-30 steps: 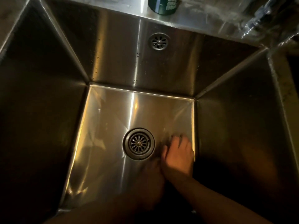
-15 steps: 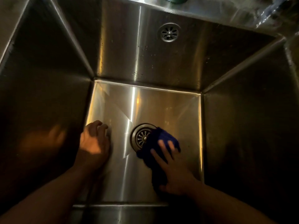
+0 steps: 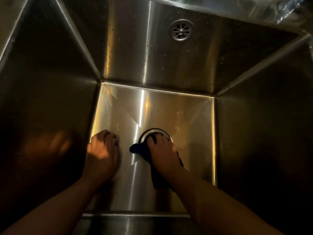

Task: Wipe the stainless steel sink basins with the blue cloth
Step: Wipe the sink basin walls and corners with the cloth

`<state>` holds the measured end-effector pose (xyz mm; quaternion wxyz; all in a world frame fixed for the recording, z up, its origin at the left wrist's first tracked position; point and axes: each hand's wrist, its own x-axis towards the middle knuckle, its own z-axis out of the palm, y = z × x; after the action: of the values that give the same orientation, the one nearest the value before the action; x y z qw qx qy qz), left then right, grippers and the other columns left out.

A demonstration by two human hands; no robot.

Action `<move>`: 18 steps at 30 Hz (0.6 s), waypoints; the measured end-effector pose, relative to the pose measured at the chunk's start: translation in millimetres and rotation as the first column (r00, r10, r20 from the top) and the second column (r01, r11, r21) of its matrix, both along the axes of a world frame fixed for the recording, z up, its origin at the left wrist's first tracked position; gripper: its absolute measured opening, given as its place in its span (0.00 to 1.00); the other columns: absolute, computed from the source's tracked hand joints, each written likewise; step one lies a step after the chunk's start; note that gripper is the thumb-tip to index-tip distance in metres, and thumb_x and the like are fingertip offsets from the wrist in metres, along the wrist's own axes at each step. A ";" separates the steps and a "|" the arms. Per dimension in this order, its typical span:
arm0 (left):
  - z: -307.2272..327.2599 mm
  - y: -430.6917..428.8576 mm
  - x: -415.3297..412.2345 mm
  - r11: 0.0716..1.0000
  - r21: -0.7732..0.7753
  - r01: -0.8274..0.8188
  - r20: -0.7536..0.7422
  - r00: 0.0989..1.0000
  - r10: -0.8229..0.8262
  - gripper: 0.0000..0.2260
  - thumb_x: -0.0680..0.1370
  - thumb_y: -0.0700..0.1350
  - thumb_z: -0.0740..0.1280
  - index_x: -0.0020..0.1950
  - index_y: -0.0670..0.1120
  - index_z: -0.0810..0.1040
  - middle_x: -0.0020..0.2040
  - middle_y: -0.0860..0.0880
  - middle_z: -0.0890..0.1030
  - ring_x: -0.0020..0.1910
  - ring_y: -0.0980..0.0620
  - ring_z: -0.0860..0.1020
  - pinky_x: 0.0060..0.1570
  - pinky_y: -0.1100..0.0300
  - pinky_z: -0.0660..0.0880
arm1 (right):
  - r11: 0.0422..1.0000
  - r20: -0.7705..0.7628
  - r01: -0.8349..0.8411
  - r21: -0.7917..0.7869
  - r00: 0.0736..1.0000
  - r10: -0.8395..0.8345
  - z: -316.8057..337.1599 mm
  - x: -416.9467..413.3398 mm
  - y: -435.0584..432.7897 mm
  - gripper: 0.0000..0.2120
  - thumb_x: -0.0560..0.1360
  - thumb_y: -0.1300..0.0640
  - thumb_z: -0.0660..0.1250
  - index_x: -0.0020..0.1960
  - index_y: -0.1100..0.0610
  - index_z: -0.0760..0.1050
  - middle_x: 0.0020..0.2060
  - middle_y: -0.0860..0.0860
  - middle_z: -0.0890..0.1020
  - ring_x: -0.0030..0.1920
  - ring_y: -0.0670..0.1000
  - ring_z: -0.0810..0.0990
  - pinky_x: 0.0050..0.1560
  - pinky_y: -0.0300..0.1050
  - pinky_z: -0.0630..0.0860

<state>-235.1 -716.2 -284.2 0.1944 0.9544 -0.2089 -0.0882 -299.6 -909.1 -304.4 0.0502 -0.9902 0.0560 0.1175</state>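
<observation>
- Right hand (image 3: 162, 150), fingers curled into the blue cloth (image 3: 136, 148), presses it on the drain (image 3: 157, 130), mid-floor of the sink basin (image 3: 169, 107): working the rim, I'd say.
- Left hand (image 3: 101, 150), curled and empty, rests by the floor's left edge: likely bracing.

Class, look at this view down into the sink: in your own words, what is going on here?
A person reaches both arms into a deep stainless steel sink basin. Their right hand grips a bunched dark blue cloth and presses it onto the round metal drain in the basin floor, covering most of it. The left hand, fingers curled and holding nothing, rests on the floor beside it. Specks show on the back wall below the round overflow grille.
</observation>
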 end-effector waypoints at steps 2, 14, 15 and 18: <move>1.1 -0.3 0.9 1.000 0.001 -0.003 -0.004 1.000 0.003 0.14 0.74 0.49 0.55 0.55 0.44 0.71 0.57 0.42 0.72 0.53 0.40 0.71 0.46 0.49 0.69 | 0.980 -0.042 0.191 0.054 0.981 -0.189 3.4 5.1 8.4 0.20 0.63 0.52 0.76 0.53 0.55 0.75 0.46 0.54 0.79 0.43 0.54 0.79 0.36 0.46 0.75; -44.9 -10.9 9.4 0.962 0.243 0.121 0.054 0.989 -0.138 0.26 0.78 0.57 0.53 0.75 0.49 0.61 0.76 0.37 0.58 0.75 0.35 0.55 0.68 0.38 0.56 | 0.986 0.182 -0.106 -0.130 0.975 0.129 1.4 -4.6 -11.2 0.12 0.68 0.58 0.66 0.51 0.56 0.73 0.45 0.57 0.78 0.42 0.58 0.78 0.39 0.49 0.74; -48.4 -11.8 8.1 0.957 0.263 0.122 0.076 0.986 -0.147 0.26 0.79 0.57 0.52 0.75 0.49 0.60 0.76 0.38 0.57 0.75 0.36 0.54 0.69 0.38 0.55 | 0.976 0.199 -0.139 -0.168 0.965 0.172 0.5 -11.2 -12.6 0.12 0.69 0.59 0.65 0.52 0.56 0.73 0.47 0.58 0.78 0.44 0.59 0.77 0.41 0.50 0.74; -55.0 -12.0 4.5 0.952 0.287 0.103 0.138 0.979 -0.148 0.26 0.79 0.57 0.54 0.75 0.49 0.61 0.76 0.38 0.57 0.75 0.36 0.54 0.69 0.38 0.54 | 0.998 0.084 0.039 -0.051 0.996 -0.034 4.0 -11.7 1.7 0.22 0.61 0.56 0.74 0.54 0.53 0.74 0.50 0.58 0.78 0.49 0.60 0.78 0.43 0.52 0.76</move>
<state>-230.5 -728.2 -339.1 0.0349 0.9609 -0.2696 -0.0531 -311.3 -907.4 -300.4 0.0286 -0.9940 0.0750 0.0739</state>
